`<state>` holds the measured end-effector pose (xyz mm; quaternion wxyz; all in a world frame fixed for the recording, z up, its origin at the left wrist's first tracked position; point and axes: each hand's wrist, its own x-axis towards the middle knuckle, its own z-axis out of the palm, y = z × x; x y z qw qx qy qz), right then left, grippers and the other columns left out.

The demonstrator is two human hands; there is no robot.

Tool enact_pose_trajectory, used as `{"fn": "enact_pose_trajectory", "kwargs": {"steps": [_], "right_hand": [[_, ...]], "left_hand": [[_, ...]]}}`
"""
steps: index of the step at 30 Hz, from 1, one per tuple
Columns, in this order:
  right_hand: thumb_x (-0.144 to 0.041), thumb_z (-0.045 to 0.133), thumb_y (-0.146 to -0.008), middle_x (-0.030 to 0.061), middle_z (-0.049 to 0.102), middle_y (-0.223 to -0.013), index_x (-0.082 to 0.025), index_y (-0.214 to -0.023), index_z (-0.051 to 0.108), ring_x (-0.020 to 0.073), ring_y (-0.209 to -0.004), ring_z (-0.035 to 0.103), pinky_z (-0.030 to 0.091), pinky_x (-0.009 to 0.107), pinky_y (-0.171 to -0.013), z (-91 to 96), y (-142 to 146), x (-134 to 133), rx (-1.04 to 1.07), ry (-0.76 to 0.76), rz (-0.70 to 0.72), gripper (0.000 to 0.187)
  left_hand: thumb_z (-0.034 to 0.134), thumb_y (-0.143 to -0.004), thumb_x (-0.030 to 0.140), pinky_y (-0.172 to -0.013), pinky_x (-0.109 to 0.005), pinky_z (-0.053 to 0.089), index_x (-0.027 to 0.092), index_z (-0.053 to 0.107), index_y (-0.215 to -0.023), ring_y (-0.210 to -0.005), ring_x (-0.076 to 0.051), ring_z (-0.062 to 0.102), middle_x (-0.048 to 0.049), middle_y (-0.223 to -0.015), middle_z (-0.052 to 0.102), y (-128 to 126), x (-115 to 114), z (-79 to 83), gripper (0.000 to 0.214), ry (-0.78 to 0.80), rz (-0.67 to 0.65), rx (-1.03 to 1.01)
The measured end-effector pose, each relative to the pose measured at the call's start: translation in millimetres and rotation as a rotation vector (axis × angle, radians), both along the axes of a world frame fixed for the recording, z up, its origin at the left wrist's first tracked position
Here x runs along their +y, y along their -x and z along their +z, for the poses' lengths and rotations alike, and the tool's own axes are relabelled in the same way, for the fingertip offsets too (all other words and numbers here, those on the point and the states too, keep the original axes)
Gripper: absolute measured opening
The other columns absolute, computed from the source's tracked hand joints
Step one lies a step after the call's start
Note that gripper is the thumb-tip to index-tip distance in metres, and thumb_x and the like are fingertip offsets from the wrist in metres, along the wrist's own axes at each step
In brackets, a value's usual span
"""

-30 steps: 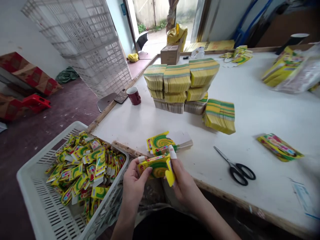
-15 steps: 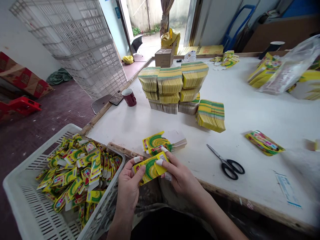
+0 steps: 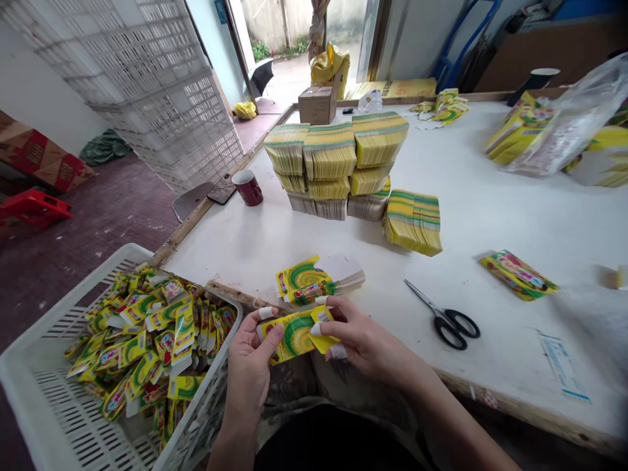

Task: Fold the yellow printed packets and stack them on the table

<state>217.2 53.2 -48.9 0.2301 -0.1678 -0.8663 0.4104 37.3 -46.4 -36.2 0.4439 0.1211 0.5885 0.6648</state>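
Observation:
Between my two hands is a flat yellow and green printed carton, held over the table's near edge. My left hand pinches its left end, thumb on the printed face. At the other end my right hand grips the carton by a yellow flap that stands out from it. White tape wraps several of my fingertips. Just beyond lies a small pile of flat cartons in the same print, its white edges pointing right.
A white plastic basket full of small yellow cartons stands at my left. Bundled carton stacks rise mid-table. Scissors and a printed packet lie to the right. A dark red mug sits near the left edge.
My right hand has shifted slightly to the right, with the carton's right-end flap now standing out more. My left hand keeps its hold. The whole view has tilted a little.

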Motion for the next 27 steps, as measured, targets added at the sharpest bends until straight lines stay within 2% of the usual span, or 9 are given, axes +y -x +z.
{"fn": "enact_pose_trajectory", "kwargs": {"steps": [5,8,11,15,19,21,24,25,27], "right_hand": [[-0.011,0.056,-0.088,0.0141,0.045,-0.138,-0.024,-0.117,0.063,0.0246,-0.123,0.054,0.051,0.039,-0.094,-21.9,6.5,-8.4,0.149,-0.062,-0.147,0.032],[-0.014,0.057,-0.089,0.0146,0.046,-0.138,-0.024,-0.114,0.065,0.0261,-0.126,0.052,0.052,0.04,-0.094,-28.1,11.7,-14.8,0.224,-0.073,-0.203,0.028],[-0.019,0.058,-0.091,0.0152,0.045,-0.138,-0.023,-0.111,0.067,0.0268,-0.127,0.05,0.05,0.04,-0.098,-21.9,10.2,-14.7,0.198,-0.047,-0.168,0.023],[-0.012,0.054,-0.091,0.0134,0.045,-0.133,-0.023,-0.112,0.067,0.0238,-0.124,0.052,0.049,0.038,-0.1,-8.2,1.5,-8.3,0.066,-0.033,-0.088,0.027],[-0.018,0.056,-0.092,0.0178,0.041,-0.138,-0.019,-0.112,0.064,0.0268,-0.128,0.048,0.047,0.04,-0.102,-4.4,-2.4,-11.0,0.047,-0.017,-0.064,0.022],[-0.028,0.057,-0.093,0.0195,0.032,-0.148,-0.02,-0.125,0.054,0.0298,-0.138,0.037,0.041,0.044,-0.107,-6.9,0.1,-18.5,0.104,0.051,-0.065,0.034],[-0.032,0.043,-0.099,0.0161,0.016,-0.159,-0.023,-0.149,0.022,0.0275,-0.148,0.015,0.026,0.048,-0.117,-11.9,9.2,-32.2,0.193,0.188,-0.179,0.054],[-0.031,0.038,-0.101,0.0146,0.012,-0.161,-0.023,-0.152,0.012,0.0261,-0.149,0.011,0.021,0.049,-0.118,-13.1,12.9,-35.6,0.211,0.218,-0.241,0.058],[-0.032,0.036,-0.101,0.013,0.01,-0.162,-0.022,-0.154,0.003,0.0251,-0.15,0.008,0.015,0.049,-0.12,-14.4,19.6,-38.8,0.224,0.264,-0.325,0.063]], "left_hand": [[0.085,-0.062,0.026,-0.062,-0.019,0.055,0.015,0.063,-0.093,-0.062,-0.011,0.069,0.0006,-0.072,0.073,-4.8,2.0,-1.2,0.04,-0.026,0.031,0.039],[0.085,-0.062,0.028,-0.061,-0.02,0.056,0.015,0.063,-0.093,-0.062,-0.013,0.069,0.0004,-0.073,0.073,-6.6,1.5,-3.2,0.04,-0.02,0.051,0.015],[0.087,-0.06,0.027,-0.059,-0.021,0.057,0.016,0.062,-0.093,-0.061,-0.013,0.07,0.0007,-0.074,0.073,-7.3,-0.5,-5.9,0.043,-0.017,0.073,-0.039],[0.087,-0.058,0.026,-0.058,-0.021,0.056,0.015,0.061,-0.094,-0.059,-0.013,0.069,0.0005,-0.069,0.073,-8.2,-3.2,-6.6,0.046,-0.012,0.058,-0.056],[0.087,-0.059,0.026,-0.057,-0.02,0.056,0.016,0.06,-0.094,-0.057,-0.013,0.068,0.0007,-0.068,0.073,-9.2,-4.0,-2.0,0.045,-0.025,0.048,-0.056],[0.086,-0.06,0.026,-0.057,-0.02,0.055,0.016,0.06,-0.094,-0.058,-0.012,0.068,0.0014,-0.069,0.072,-11.4,-3.6,0.0,0.044,-0.034,0.055,-0.06],[0.085,-0.063,0.028,-0.059,-0.021,0.056,0.016,0.06,-0.094,-0.064,-0.014,0.07,0.0006,-0.074,0.073,-19.2,-3.1,-0.3,0.041,-0.047,0.049,-0.064],[0.084,-0.064,0.029,-0.061,-0.021,0.056,0.017,0.06,-0.094,-0.066,-0.015,0.071,-0.0001,-0.076,0.073,-22.5,-3.0,-1.3,0.04,-0.052,0.055,-0.061],[0.083,-0.066,0.031,-0.063,-0.022,0.056,0.017,0.06,-0.095,-0.07,-0.016,0.072,-0.0009,-0.081,0.074,-28.4,-3.2,-3.6,0.04,-0.062,0.09,-0.053]]}}
